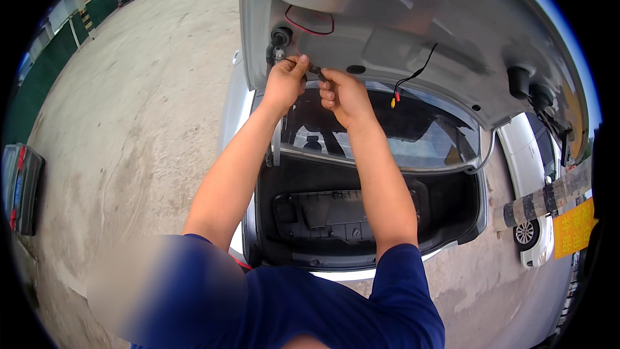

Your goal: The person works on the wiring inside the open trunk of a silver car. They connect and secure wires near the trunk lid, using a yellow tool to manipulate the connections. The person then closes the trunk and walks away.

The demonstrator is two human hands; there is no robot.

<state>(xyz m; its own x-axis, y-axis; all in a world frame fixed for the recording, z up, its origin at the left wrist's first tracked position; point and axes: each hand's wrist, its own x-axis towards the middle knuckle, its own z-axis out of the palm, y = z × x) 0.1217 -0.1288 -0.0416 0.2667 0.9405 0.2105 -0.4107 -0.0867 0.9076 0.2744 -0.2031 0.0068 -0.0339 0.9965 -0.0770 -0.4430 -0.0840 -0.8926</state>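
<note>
Both hands are raised to the underside of a silver trunk lid (400,39). My left hand (287,84) has thumb and fingers pinched on a thin dark wire (287,59) beside a black rubber fitting (281,37). Just right of it, my right hand (342,97) grips a small dark piece (318,72), apparently a connector, with its fingers curled. A red-and-black wire loop (309,31) hangs above them. To the right dangles a black cable with red and yellow plugs (396,98).
The open trunk (323,213) with a dark liner lies below, rear window behind it. A white car (542,245), taped post (529,207) and yellow sign (571,229) stand right. Concrete ground (129,123) spreads left, edged by a green fence (45,84); a dark object (26,187) sits at far left.
</note>
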